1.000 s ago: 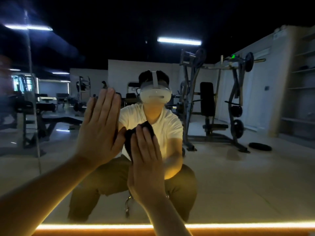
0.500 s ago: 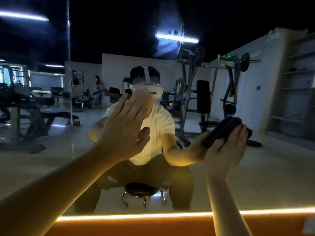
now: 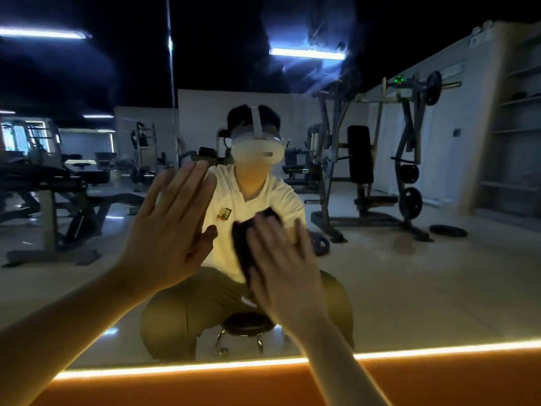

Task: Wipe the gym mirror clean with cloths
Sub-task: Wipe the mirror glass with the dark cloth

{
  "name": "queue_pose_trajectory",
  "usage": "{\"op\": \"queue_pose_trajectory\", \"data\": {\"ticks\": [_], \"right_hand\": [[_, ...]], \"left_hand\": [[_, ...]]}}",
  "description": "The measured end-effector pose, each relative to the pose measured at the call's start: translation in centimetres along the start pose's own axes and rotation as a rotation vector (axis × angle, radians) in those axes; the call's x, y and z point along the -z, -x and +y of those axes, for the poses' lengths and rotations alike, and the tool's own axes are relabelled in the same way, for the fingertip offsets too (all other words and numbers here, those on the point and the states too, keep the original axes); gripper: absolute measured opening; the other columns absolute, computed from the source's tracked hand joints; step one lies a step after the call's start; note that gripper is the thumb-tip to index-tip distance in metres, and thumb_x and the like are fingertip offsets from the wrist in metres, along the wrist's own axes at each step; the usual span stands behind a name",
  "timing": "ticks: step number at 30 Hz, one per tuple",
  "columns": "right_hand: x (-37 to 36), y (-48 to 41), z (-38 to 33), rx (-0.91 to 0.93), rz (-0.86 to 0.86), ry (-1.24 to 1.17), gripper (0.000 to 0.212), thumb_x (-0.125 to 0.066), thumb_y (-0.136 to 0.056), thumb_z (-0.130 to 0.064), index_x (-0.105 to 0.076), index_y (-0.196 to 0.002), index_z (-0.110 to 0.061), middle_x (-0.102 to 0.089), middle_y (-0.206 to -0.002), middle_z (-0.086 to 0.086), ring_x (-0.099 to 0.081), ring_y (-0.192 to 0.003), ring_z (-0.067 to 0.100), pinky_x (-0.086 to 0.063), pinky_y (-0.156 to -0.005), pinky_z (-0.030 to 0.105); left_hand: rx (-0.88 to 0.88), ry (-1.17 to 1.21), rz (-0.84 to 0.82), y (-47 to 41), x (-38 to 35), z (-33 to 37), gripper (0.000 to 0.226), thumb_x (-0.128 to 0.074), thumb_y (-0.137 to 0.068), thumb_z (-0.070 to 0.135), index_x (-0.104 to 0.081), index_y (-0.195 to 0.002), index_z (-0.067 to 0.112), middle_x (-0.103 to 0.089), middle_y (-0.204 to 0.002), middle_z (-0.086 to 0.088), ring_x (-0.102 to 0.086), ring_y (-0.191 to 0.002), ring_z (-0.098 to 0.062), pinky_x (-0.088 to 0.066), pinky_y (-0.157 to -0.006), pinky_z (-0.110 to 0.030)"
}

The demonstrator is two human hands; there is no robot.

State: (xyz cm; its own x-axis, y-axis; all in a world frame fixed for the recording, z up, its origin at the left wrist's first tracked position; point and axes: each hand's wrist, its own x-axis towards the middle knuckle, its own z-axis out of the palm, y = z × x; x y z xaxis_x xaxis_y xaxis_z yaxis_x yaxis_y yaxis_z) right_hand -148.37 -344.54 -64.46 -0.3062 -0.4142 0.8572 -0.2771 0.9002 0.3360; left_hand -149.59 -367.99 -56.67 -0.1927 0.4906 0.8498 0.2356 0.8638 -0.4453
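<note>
The gym mirror [image 3: 409, 273] fills the view and reflects me seated on a low stool, plus the gym behind. My left hand [image 3: 172, 230] lies flat on the glass with straight fingers, left of centre. My right hand [image 3: 284, 273] presses a dark cloth [image 3: 243, 238] against the mirror with spread, straight fingers, just right of the left hand. Most of the cloth is hidden under that hand. Hazy smears [image 3: 322, 33] show on the glass near the top.
A vertical seam [image 3: 171, 68] splits the mirror panels above my left hand. A glowing light strip [image 3: 205, 367] runs along the mirror's bottom edge, with an orange wall band [image 3: 234, 388] under it. Weight machines and benches appear only as reflections.
My right hand has swept the cloth from the right side of the glass back left to the centre. My left hand has stayed flat on the mirror.
</note>
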Motion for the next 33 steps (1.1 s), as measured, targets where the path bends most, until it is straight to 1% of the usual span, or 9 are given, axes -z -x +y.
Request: {"op": "queue_pose_trajectory", "data": {"ticks": [5,8,13,16,18,20,23,30,33], "right_hand": [[1.3,-0.1,9.8,-0.746,0.263,-0.045,0.056,-0.026,-0.109,-0.033,-0.034,-0.158,-0.007,-0.034,-0.164,0.016,-0.029,-0.153,0.031,-0.02,-0.125,0.058],[1.5,-2.3,9.7,-0.959,0.349,-0.097,0.062,-0.028,-0.101,-0.024,-0.032,-0.157,0.001,-0.035,-0.162,0.022,-0.031,-0.151,0.037,-0.028,-0.121,0.06],[0.3,-8.3,-0.8,-0.638,0.344,-0.224,0.063,-0.043,-0.095,-0.017,-0.033,-0.154,0.005,-0.032,-0.161,0.025,-0.026,-0.152,0.037,-0.027,-0.123,0.053],[-0.7,-9.0,-6.7,-0.258,0.173,-0.208,0.062,-0.047,-0.101,-0.015,-0.029,-0.158,0.002,-0.019,-0.168,0.021,-0.012,-0.158,0.032,-0.022,-0.126,0.055],[-0.9,-8.8,-6.3,0.015,0.107,-0.111,0.061,-0.049,-0.1,-0.016,-0.034,-0.156,0.002,-0.022,-0.167,0.02,-0.012,-0.158,0.031,-0.015,-0.128,0.051],[0.4,-9.2,-3.4,0.143,0.06,0.027,0.062,-0.052,-0.1,-0.021,-0.035,-0.155,0.001,-0.026,-0.165,0.02,-0.015,-0.158,0.03,-0.012,-0.129,0.048],[2.5,-10.2,2.6,-0.007,0.126,0.032,0.055,-0.035,-0.11,-0.031,-0.039,-0.152,0.004,-0.034,-0.162,0.022,-0.025,-0.155,0.034,-0.022,-0.126,0.053],[4.0,-10.9,12.2,-0.789,0.385,-0.022,0.061,-0.022,-0.106,-0.028,-0.027,-0.158,0.003,-0.031,-0.163,0.022,-0.028,-0.153,0.036,-0.028,-0.121,0.057],[4.1,-14.5,8.3,-0.789,0.463,-0.087,0.063,-0.026,-0.106,-0.03,-0.026,-0.158,0.004,-0.027,-0.165,0.023,-0.022,-0.155,0.036,-0.026,-0.122,0.058]], "left_hand": [[0.036,0.082,0.024,0.1,-1.1,0.2,0.077,-0.046,-0.101,0.043,-0.026,-0.16,-0.002,-0.017,-0.169,-0.025,-0.014,-0.159,-0.037,-0.015,-0.127,-0.057],[0.021,0.102,0.054,0.1,-1.3,-0.1,0.076,-0.046,-0.101,0.043,-0.027,-0.161,0.001,-0.016,-0.17,-0.022,-0.013,-0.159,-0.035,-0.015,-0.127,-0.059],[-0.026,0.164,0.042,-0.2,-0.4,-1.3,0.066,-0.047,-0.099,0.034,-0.038,-0.158,0.004,-0.025,-0.169,-0.018,-0.018,-0.158,-0.031,-0.013,-0.126,-0.06],[-0.049,0.186,0.114,-1.1,1.0,-3.7,0.059,-0.04,-0.098,0.023,-0.046,-0.153,0.003,-0.03,-0.166,-0.019,-0.022,-0.157,-0.032,-0.009,-0.128,-0.057],[-0.025,0.185,0.175,-2.3,1.6,-5.2,0.059,-0.037,-0.099,0.021,-0.041,-0.154,-0.001,-0.027,-0.167,-0.021,-0.019,-0.158,-0.034,-0.006,-0.129,-0.054],[0.009,0.169,0.171,-3.8,1.8,-6.2,0.065,-0.037,-0.102,0.026,-0.028,-0.16,-0.001,-0.019,-0.169,-0.022,-0.011,-0.159,-0.033,-0.004,-0.129,-0.052],[0.033,0.125,0.121,-5.4,1.7,-7.0,0.077,-0.038,-0.103,0.042,-0.015,-0.163,-0.001,-0.008,-0.172,-0.021,-0.003,-0.16,-0.031,-0.005,-0.129,-0.054],[0.164,0.1,0.157,-8.1,1.7,-7.9,0.09,-0.036,-0.102,0.058,-0.01,-0.162,-0.003,-0.009,-0.17,-0.025,-0.006,-0.16,-0.035,-0.007,-0.129,-0.055],[0.216,0.13,0.217,-9.5,2.1,-8.0,0.086,-0.036,-0.103,0.054,-0.012,-0.161,-0.004,-0.012,-0.169,-0.025,-0.008,-0.159,-0.035,-0.005,-0.129,-0.051]]}}
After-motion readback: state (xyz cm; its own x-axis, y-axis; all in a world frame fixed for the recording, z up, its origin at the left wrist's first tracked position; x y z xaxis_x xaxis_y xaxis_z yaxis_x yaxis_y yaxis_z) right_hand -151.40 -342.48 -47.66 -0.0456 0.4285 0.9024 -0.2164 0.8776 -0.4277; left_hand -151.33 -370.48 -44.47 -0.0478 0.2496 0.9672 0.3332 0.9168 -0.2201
